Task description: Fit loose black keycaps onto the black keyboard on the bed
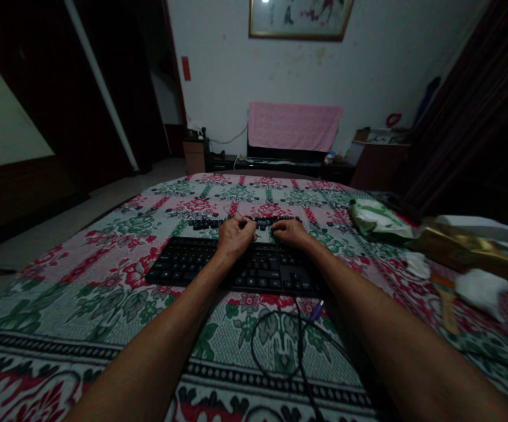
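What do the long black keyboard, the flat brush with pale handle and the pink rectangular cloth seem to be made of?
The keyboard: probably plastic, mostly matte, from its uniform dark frame and keys.
The brush: perhaps wooden-handled, dull, from its tan tone, though plastic is possible.
The cloth: textile, matte, from its soft hang; fibre unclear.

No text can be read: the legends on the black keyboard are too small and dim, and nothing on the green-and-white packet, the golden box or the red slip is clear enough to make out
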`<state>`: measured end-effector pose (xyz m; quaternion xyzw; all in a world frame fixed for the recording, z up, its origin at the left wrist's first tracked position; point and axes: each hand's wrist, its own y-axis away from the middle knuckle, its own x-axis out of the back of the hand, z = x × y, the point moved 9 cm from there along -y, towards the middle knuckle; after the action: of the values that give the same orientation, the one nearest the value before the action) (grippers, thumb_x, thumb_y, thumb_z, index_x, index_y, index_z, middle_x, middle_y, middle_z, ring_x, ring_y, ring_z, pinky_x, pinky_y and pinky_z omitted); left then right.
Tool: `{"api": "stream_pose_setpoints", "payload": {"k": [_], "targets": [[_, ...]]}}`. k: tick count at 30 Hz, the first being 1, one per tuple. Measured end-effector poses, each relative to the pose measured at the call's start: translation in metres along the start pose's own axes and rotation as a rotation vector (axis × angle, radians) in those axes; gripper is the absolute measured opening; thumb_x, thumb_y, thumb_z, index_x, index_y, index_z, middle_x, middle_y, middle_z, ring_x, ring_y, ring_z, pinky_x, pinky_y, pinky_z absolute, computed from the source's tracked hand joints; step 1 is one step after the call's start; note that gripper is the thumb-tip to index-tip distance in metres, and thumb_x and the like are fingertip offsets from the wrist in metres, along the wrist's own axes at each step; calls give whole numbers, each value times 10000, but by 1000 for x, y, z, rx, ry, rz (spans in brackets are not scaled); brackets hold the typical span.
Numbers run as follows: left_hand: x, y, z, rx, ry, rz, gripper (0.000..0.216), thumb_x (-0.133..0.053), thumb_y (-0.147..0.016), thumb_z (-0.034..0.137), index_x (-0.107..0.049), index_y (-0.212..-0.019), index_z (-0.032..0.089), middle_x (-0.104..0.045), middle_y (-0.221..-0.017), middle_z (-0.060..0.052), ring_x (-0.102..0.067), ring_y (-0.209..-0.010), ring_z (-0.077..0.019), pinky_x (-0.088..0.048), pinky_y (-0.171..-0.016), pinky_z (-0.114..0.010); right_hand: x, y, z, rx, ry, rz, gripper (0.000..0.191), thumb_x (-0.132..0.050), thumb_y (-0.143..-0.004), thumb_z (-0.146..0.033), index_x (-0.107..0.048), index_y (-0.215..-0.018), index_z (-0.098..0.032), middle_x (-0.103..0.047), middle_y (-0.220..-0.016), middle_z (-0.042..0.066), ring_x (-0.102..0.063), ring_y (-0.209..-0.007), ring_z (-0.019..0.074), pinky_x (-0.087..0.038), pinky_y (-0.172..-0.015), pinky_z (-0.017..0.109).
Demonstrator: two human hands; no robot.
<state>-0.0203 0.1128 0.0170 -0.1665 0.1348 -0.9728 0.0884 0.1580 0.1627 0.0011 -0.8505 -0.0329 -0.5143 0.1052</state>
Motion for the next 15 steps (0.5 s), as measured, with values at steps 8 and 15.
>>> {"api": "stream_pose_setpoints", "payload": {"k": [8,15], "targets": [[3,0,-4,4,-114,-6,255,-502,-710,345,-663,-779,160,-646,-519,-12,-649,-609,-168,-475,-631,-243,-13,-16,-6,32,215,-38,271,-526,-749,-245,-708,-948,-225,-710,-944,14,-632,-890,170,-447,-776,213],[2,-2,-6,-6,-114,-10,284,-495,-724,374,-668,-796,162,-655,-543,-18,-655,-637,-170,-487,-665,-254,-14,-15,-4,71,224,13,325,-503,-757,-242,-665,-1039,-228,-692,-1005,19,-618,-929,163,-433,-803,218]]}}
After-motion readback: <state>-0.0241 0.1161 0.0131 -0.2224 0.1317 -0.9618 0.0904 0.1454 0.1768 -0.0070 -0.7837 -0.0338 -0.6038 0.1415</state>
